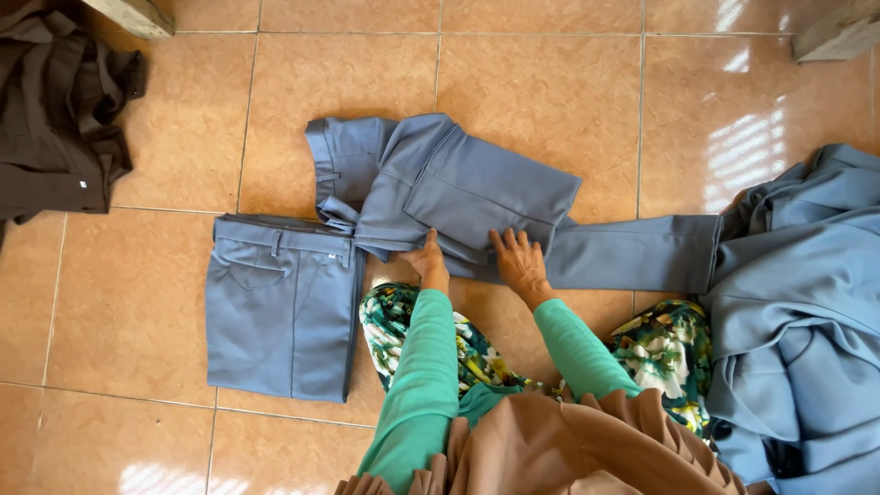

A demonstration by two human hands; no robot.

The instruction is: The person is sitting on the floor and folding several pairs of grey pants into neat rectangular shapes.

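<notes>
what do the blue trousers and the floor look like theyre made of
Blue trousers: likely a smooth woven suiting fabric, matte, holding soft folds and crisp seams. Floor: glazed ceramic tile by the look, mottled orange-tan, with grout lines and bright window glare. Both hands press the cloth flat.

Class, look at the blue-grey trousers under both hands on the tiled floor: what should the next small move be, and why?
Probably fold the straight leg end leftward over the bunched part. Both the left hand and right hand press flat on the half-folded blue-grey trousers, one leg lies stretched out to the right, and a neatly folded blue-grey pair beside them shows the compact shape.
</notes>
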